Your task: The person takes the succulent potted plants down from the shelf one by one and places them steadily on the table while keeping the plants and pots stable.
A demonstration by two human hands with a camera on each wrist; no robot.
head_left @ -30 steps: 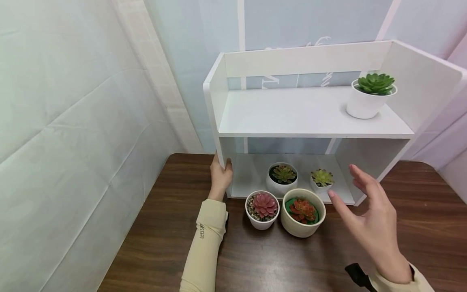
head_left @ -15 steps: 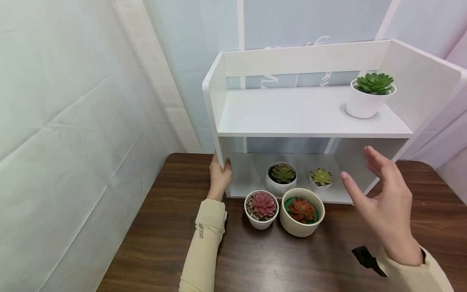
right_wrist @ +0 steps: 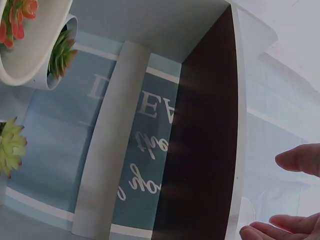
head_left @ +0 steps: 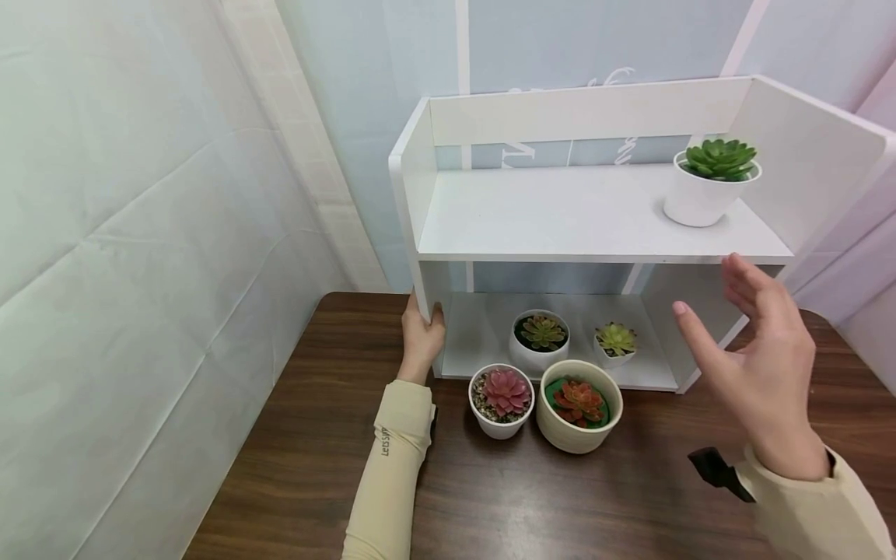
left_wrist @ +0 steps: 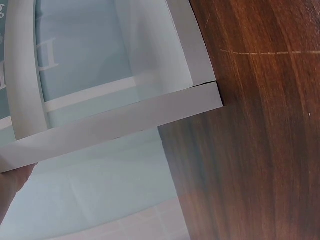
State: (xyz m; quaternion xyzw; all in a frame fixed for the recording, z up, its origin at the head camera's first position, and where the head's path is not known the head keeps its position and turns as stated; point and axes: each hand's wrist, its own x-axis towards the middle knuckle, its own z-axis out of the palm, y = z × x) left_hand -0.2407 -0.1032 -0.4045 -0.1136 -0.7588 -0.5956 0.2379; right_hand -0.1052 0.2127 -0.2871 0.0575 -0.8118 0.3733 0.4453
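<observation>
My left hand (head_left: 422, 341) grips the left side panel of a white two-tier shelf (head_left: 546, 214) at the lower level. In the left wrist view only a sliver of that hand shows beside the panel edge (left_wrist: 115, 120). My right hand (head_left: 770, 365) is in the air before the shelf's right side, thumb and fingers spread with nothing between them. The right wrist view shows its fingers (right_wrist: 300, 159) near the upper board's edge. Nearest above stands a green succulent in a white pot (head_left: 703, 194) on the upper tier.
A white-potted succulent (head_left: 539, 342) and a small yellow-green one (head_left: 616, 342) stand on the lower tier. Before the shelf, on the brown wooden table (head_left: 532, 505), are a pink succulent (head_left: 501, 400) and a red one in a cream pot (head_left: 579, 408). Curtains (head_left: 175, 233) hang behind and left.
My right hand has moved up and to the right, away from the small yellow-green succulent, with its fingers still apart. My left hand keeps its grip on the side panel; the pots have not moved.
</observation>
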